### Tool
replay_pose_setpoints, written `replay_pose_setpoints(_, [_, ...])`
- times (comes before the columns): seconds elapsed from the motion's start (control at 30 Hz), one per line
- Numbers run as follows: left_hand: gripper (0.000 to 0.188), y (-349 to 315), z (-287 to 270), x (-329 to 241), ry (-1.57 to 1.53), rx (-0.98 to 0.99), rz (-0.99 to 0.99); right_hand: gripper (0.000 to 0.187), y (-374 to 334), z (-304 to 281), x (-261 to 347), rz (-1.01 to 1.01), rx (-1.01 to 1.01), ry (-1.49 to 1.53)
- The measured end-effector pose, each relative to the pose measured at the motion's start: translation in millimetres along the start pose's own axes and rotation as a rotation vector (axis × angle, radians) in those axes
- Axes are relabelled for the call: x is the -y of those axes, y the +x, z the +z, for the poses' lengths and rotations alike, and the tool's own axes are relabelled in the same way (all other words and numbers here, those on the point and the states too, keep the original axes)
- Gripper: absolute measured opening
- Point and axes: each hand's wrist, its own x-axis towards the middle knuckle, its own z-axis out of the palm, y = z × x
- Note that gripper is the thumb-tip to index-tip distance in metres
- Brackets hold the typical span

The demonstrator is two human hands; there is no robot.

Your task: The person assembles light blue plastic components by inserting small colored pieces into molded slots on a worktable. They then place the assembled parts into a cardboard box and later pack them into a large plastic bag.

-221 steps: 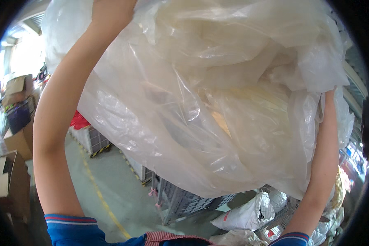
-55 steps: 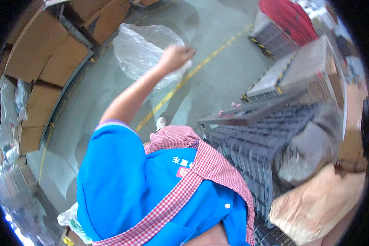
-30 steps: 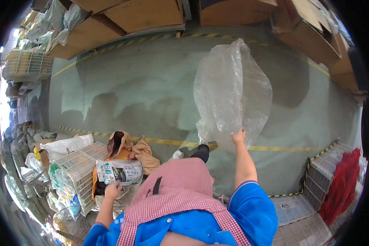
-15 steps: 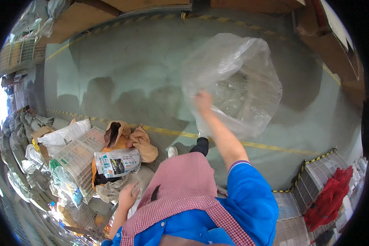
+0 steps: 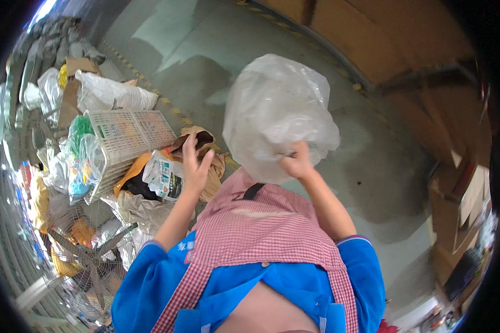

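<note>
Softly translucent, wrinkly plastic bag (image 5: 278,108)

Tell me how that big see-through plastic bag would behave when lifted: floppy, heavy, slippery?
The plastic bag is probably floppy, as it looks creased and crumpled. It seems light for its size, since the right hand alone grips it while the left hand is open, apart from it. Its shine suggests it may be slippery.

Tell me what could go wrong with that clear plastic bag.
Only the right hand grips the clear plastic bag; the left hand is open and empty, so the bag might slip. It also covers part of the floor in view, which could hide a tripping hazard.
</note>
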Motion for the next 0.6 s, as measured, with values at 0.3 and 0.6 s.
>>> replay_pose_setpoints(0.3, [0.047,292.9,-25.6,-44.1,0.089,-0.061,0.183,0.017,199.6,18.3,46.2,0.374,0.099,0.098])
replay_pose_setpoints(0.6, [0.026,484.1,-175.2,69.0,-0.394,-0.654,-0.190,0.020,443.0,19.4,-45.2,0.484,-0.099,0.105])
